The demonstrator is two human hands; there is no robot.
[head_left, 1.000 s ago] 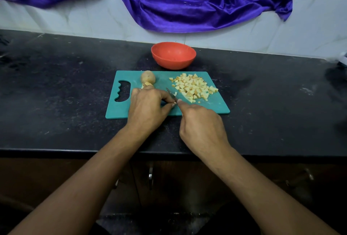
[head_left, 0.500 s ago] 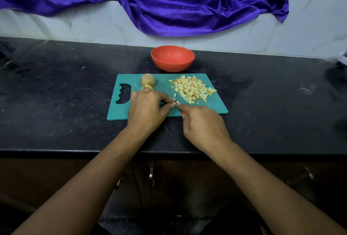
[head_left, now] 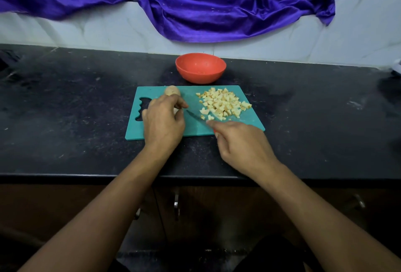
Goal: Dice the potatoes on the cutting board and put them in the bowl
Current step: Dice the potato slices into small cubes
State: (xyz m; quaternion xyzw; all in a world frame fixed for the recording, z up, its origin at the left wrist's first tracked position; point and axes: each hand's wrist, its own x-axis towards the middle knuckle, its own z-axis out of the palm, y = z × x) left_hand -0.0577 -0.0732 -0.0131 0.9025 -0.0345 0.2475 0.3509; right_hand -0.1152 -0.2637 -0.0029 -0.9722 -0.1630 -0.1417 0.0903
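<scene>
A teal cutting board (head_left: 195,129) lies on the black counter. On its right part sits a pile of diced potato (head_left: 223,103). A whole unpeeled potato (head_left: 172,91) rests at the board's far edge, just beyond my left hand (head_left: 162,119). That hand curls over a pale potato piece (head_left: 176,111), mostly hidden under the fingers. My right hand (head_left: 240,143) grips a knife (head_left: 194,116) with a red handle; its thin blade points left toward the piece. The empty red bowl (head_left: 200,67) stands behind the board.
The black counter (head_left: 76,119) stretches wide to both sides of the board. A purple cloth (head_left: 195,4) hangs over the white tiled wall behind. Cabinet doors with metal handles (head_left: 176,203) are below the counter's front edge.
My left hand has shifted away from me toward the whole potato. My right hand has drawn back to the right, and the blade now shows between the hands. A few fresh dice lie by the pile.
</scene>
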